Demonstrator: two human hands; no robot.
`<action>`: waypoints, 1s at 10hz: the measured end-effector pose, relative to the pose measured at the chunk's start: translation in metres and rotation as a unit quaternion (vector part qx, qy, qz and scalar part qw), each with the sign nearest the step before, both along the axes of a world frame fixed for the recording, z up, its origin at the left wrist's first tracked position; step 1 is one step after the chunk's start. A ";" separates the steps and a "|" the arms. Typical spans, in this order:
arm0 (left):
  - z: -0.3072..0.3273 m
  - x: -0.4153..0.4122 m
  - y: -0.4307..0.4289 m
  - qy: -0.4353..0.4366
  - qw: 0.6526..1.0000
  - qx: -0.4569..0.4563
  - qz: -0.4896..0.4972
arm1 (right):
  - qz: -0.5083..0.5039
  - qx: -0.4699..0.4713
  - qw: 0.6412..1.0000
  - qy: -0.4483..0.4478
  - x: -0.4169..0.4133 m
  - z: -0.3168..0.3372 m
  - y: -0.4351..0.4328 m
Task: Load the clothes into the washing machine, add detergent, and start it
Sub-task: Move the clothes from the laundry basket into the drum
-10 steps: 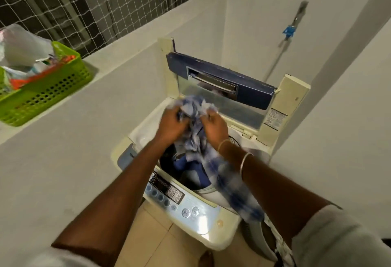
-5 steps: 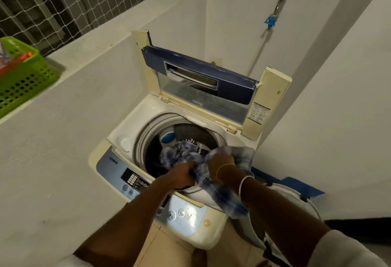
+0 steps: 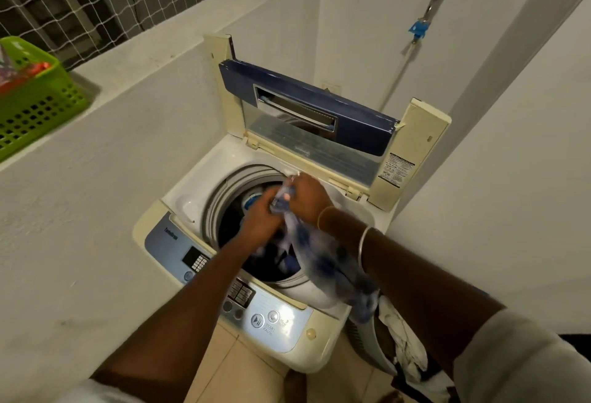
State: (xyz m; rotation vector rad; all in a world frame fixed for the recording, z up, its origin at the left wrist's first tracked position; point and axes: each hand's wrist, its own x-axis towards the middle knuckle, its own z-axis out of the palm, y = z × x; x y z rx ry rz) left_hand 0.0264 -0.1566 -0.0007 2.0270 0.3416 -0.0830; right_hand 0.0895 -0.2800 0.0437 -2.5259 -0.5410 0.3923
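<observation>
Holding: left hand [image 3: 260, 222] and right hand [image 3: 308, 199] both gripped checked cloth [image 3: 323, 258].
Cloth: hung over washing machine [image 3: 198, 191] opening, trailing across its front rim.
Lettering: "START PAUSE" stood beside the machine's front button [image 3: 257, 320].

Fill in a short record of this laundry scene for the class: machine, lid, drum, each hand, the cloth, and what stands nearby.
machine: top-loading washing machine against a white wall
lid: lid folded up, open
drum: drum holds dark clothes
left hand: left hand grips the checked cloth over the drum
right hand: right hand grips the same cloth
cloth: trails over the machine's right rim towards the laundry basket
ledge: green basket
</observation>
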 end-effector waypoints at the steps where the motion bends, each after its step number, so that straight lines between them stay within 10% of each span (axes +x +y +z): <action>1: 0.047 0.022 0.029 -0.090 0.991 -0.015 0.096 | -0.035 0.168 0.984 -0.038 0.022 0.034 0.037; 4: 0.094 0.034 0.044 -0.211 0.964 0.100 0.126 | -0.052 0.362 0.928 -0.075 0.042 0.035 0.076; 5: 0.021 0.032 0.061 -0.040 0.982 0.184 0.011 | -0.017 0.113 0.993 -0.016 0.041 -0.023 0.050; 7: -0.053 -0.016 0.037 0.177 0.904 0.286 -0.265 | 0.122 -0.270 0.952 0.077 0.018 -0.081 -0.026; 10: -0.066 -0.016 -0.002 0.171 0.917 0.252 -0.257 | 0.147 -0.361 0.917 0.083 -0.002 -0.092 -0.043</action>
